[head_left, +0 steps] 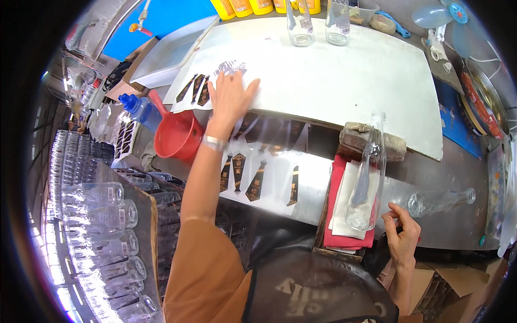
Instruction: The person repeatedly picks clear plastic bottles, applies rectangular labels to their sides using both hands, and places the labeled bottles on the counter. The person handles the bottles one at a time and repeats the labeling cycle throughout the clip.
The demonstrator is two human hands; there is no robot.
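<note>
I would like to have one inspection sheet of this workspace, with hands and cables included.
Surface: white board and grey metal tabletop.
Job's things: dark labels; glass bottle lying on folded cloths, neck over a rolled towel.
Clutter: red scoop, blue bottle beside it.
Left hand: spread over the white board, grip unclear.
Right hand: fingers curled near the glass bottle, seemingly empty.
Cables: thin white cord, apparently, near the fan.
Surroundings: stacked glassware at left.

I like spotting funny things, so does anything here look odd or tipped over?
A clear bottle lies sideways on the grey table beside the right hand. It may look odd because another bottle rests on folded cloths and two bottles at the back stand upright.
</note>
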